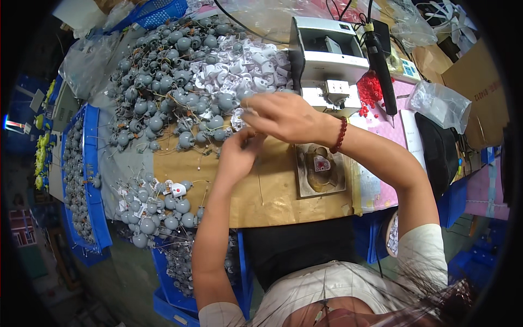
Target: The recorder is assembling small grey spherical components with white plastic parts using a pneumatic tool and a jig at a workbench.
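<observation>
My right hand [283, 115] reaches left across the brown work table [283, 191], its fingertips pinching a small white plastic part [239, 117] at the edge of a heap of white parts [239, 68]. My left hand [237, 155] is just below it, fingers curled around something small that I cannot make out. A big pile of grey round motors with thin wires [163, 82] lies right next to both hands. A red bead bracelet [339, 135] is on my right wrist.
A grey-white bench machine [327, 60] stands behind my right hand, a black electric screwdriver [381, 71] hanging beside it. Red small parts [370, 90] lie by it. A metal fixture plate [320, 170] sits at the front. Blue bins [81, 180] with more motors stand left; assembled motors [158, 207] lie front-left.
</observation>
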